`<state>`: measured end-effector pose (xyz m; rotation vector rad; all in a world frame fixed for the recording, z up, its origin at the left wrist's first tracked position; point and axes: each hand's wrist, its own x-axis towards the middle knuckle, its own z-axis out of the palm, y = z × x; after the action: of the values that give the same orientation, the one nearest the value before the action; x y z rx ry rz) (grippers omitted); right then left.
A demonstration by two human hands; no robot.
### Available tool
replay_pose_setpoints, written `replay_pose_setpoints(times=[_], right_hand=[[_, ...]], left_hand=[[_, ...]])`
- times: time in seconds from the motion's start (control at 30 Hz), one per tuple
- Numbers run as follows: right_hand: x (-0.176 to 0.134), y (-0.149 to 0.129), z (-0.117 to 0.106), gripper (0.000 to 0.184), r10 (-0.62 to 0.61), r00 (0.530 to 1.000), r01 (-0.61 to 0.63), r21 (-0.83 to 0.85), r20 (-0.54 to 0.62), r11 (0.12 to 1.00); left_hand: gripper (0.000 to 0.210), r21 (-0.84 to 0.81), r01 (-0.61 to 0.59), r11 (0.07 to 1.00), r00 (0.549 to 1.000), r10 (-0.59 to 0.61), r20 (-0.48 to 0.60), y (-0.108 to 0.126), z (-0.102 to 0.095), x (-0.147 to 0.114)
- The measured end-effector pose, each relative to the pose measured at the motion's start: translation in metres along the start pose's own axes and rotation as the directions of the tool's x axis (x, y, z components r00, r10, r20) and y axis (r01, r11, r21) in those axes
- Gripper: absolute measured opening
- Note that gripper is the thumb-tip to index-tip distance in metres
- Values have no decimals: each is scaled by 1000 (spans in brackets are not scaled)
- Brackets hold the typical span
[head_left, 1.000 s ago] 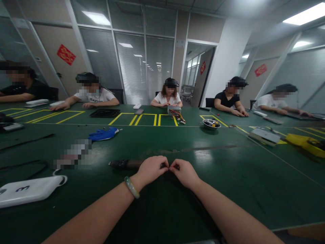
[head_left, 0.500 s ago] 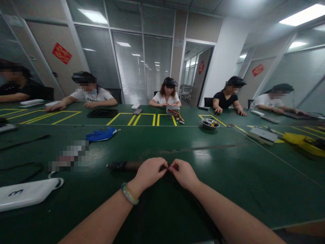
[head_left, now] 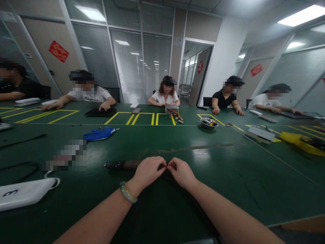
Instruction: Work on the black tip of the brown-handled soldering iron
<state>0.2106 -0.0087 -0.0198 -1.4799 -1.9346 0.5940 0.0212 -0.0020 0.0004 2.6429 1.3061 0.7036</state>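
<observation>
My left hand [head_left: 149, 170], with a pale green bangle [head_left: 127, 192] on its wrist, is closed in a pinch above the green table [head_left: 228, 179]. Opposite it, my right hand [head_left: 182, 172] pinches too, and the fingertips of both hands meet. Whatever lies between them is too small or hidden to make out. A dark, cylindrical tool that looks like an electric screwdriver [head_left: 124, 165] lies just behind my left hand, its narrow tip pointing left. The hand covers its other end.
Left of me lie a blue glove [head_left: 99, 134] and a white case [head_left: 27, 194] marked 3. Farther off stand a metal bowl [head_left: 209, 123] of small parts, a metal box with wires [head_left: 172, 109], a black tray [head_left: 100, 112] and a yellow bag [head_left: 302, 141]. Several people sit across the table.
My hands stay pinched together in almost the same place. The view has shifted slightly. Across the table at left, a person's hand has moved onto the black tray.
</observation>
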Motion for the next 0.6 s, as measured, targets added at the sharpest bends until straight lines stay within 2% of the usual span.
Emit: replay_pose_setpoints(times=[0.1,0.27,0.6], right_hand=[[1,-1,-1,22,34,999,-34,-18,13,999],[3,-4,-2,16,32,998,-28,-60,61,998],[4,1,1,16,57,997,-55,-40,51,998]], left_hand=[[9,14,3,1000,1000,-3,3,1,0,0],[7,16,-5,1000,1000,5,10,2,-1,0],[7,6,-8,1000,1000,8,15,0,-1,0]])
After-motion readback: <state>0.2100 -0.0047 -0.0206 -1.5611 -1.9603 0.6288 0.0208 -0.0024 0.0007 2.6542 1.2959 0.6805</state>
